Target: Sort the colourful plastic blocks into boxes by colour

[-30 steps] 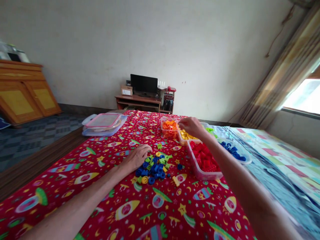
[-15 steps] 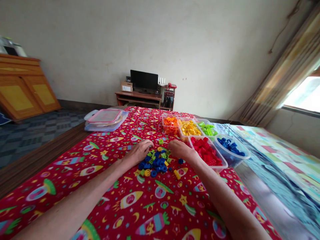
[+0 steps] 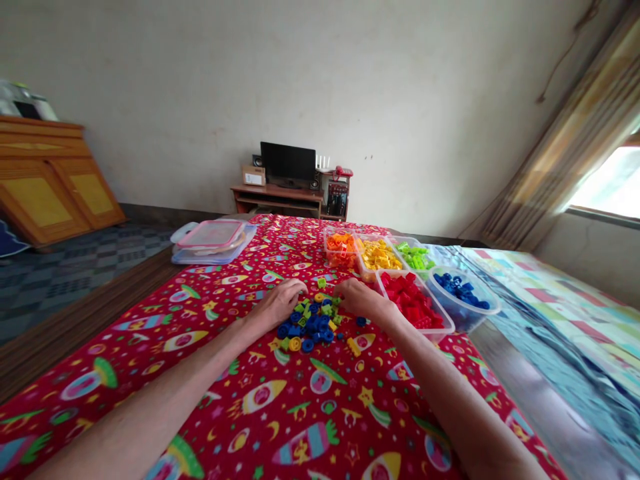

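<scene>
A loose pile of blue, green and yellow toy building blocks (image 3: 313, 325) lies on the red patterned cloth (image 3: 225, 393). My left hand (image 3: 283, 300) rests at the pile's left edge, its fingers curled; whatever is in them is hidden. On the opposite side, my right hand (image 3: 357, 297) bends its closed fingers down at the pile's upper right, beside some green blocks; their tips are hidden. A single green block (image 3: 321, 283) sits between the hands, just beyond the pile. Nearer me on the right are a yellow block (image 3: 354, 347) and a blue round piece (image 3: 361, 321).
Clear tubs stand right of my right hand: red blocks (image 3: 413, 303), blue blocks (image 3: 460, 291), yellow blocks (image 3: 379, 255), orange blocks (image 3: 342, 245) and green blocks (image 3: 415, 256). Stacked lids (image 3: 215, 240) lie at the far left. Behind the table is a desk with a monitor (image 3: 288, 164).
My right hand has shifted slightly left toward the pile. The left hand and the blocks look almost unchanged.
</scene>
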### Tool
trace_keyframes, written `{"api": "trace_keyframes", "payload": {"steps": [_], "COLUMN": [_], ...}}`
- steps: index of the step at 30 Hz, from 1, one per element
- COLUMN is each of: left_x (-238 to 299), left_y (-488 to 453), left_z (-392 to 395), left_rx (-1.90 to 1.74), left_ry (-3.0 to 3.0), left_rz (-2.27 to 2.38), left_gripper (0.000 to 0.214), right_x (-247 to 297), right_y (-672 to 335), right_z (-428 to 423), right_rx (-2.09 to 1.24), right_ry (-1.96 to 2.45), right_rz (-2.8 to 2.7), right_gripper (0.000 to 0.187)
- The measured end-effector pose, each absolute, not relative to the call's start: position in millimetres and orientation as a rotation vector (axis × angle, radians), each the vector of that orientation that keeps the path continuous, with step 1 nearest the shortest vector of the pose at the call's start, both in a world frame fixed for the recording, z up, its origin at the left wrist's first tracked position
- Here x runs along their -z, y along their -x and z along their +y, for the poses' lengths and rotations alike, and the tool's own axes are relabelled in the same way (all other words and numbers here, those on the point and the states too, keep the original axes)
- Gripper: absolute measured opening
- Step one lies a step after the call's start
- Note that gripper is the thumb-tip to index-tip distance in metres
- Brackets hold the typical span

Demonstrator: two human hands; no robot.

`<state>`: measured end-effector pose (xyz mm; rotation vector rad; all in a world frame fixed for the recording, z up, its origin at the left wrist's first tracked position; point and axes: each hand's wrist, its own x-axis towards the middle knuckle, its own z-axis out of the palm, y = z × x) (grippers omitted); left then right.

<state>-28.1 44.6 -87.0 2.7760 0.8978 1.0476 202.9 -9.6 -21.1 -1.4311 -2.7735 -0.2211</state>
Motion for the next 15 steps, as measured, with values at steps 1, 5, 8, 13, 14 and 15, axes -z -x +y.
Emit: {"api": "trace_keyframes", "payload": {"steps": [1,5,8,13,14,15], "left_x": [87,90,91,91,91,91], "left_y": [28,29,29,30,30,30], "left_z": [45,47,48,48,48,48], "left_rx": [-1.047,-1.07,-1.079,-1.056,-1.057,-1.058], "left_ry": [-2.776,-2.757,-2.739,-2.728,-2.724,-2.722], "left_rz": [0.899,0.89,0.88,0.896,0.903,0.907], "left_gripper": [0.03,0.029,0.028,0.028,0.028,0.028], "right_x": [20,11,0,-26,-32,-38], "right_y": [-204,-203,-204,-233,-243,-254], "right_z": [-10,-16,-17,-8,-4,0], "right_rx": [0.248,0.259,0.097,-0.024,-0.04,-0.057], "right_ry": [1.403,1.401,1.468,1.597,1.646,1.7], "right_rz": [-2.771,-2.722,-2.632,-2.481,-2.452,-2.434], "right_gripper": [0.02,0.015,0.015,0.016,0.016,0.015]}}
